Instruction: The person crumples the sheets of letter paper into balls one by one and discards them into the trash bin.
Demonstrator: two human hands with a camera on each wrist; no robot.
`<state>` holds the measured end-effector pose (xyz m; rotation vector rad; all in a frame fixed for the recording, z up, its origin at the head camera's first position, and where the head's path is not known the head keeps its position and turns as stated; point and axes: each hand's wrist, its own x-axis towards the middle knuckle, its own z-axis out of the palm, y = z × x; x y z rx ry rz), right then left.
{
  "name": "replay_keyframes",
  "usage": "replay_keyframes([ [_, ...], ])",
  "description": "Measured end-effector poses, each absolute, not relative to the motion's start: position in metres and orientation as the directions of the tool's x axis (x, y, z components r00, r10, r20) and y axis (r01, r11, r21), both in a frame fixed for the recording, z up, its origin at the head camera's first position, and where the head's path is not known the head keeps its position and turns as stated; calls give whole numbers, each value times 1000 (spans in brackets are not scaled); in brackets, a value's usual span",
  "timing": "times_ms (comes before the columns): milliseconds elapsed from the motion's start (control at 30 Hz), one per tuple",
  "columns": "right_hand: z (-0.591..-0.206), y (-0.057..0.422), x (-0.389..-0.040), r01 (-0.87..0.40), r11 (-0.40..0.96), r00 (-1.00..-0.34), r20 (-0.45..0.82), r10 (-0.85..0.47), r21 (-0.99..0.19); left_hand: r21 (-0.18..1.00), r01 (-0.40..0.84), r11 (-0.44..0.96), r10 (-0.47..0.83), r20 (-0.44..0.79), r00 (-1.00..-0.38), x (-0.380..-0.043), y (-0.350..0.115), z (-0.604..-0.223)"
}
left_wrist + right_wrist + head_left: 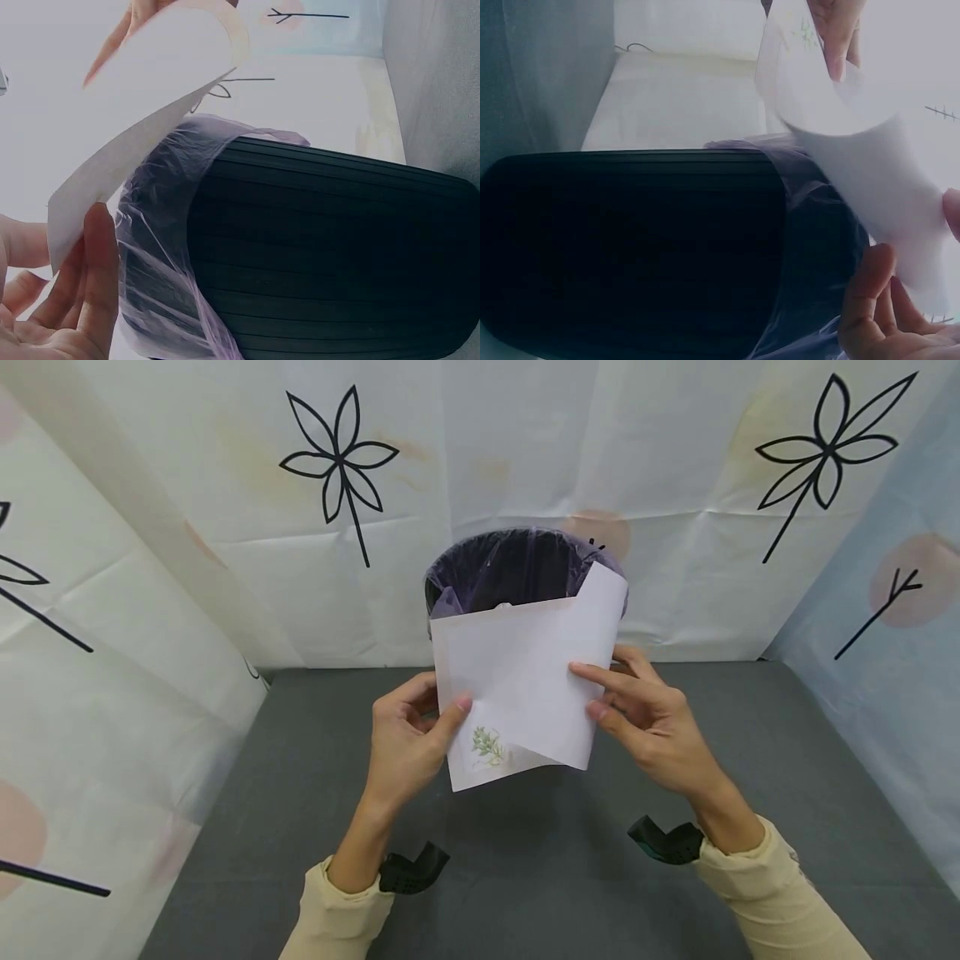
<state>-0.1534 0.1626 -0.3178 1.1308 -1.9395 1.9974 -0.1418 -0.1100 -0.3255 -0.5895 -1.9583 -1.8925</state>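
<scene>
A white sheet of paper [510, 668] with a small green plant print near its lower left corner is held up between both hands. Its right side curls over toward the front. My left hand [408, 727] pinches the left edge, thumb in front and fingers behind. At the right edge, my right hand [652, 718] grips the curled part, with the thumb and index finger on the front and other fingers behind. Just beyond the paper stands a dark ribbed trash bin [337, 255], lined with a purple translucent bag [450, 602]. The paper hides most of the bin in the head view.
The bin stands at the back of a dark grey tabletop [300, 793]. White patterned sheeting [337, 593] rises behind it and along both sides. A black band [416, 868] is at the left wrist and a similar black band [667, 843] at the right.
</scene>
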Motion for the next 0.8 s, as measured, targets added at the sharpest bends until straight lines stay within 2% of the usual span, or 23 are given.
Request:
replay_keyframes([
  [300, -320, 156, -158, -630, -76, -718, 617, -322, -772, 856, 517, -33, 194, 512, -837, -142, -110, -325],
  [433, -320, 152, -159, -647, -2, -717, 609, -340, -762, 885, 446, -133, 282, 465, -839, -141, -111, -325],
  [600, -320, 150, -159, -657, 67, -713, 591, -376, -751, 900, 356, -250, 400, 431, -809, -144, -110, -326],
  [800, -320, 147, -160, -663, 49, -721, 619, -310, -747, 896, 373, -241, 402, 442, -802, -145, -103, -330],
])
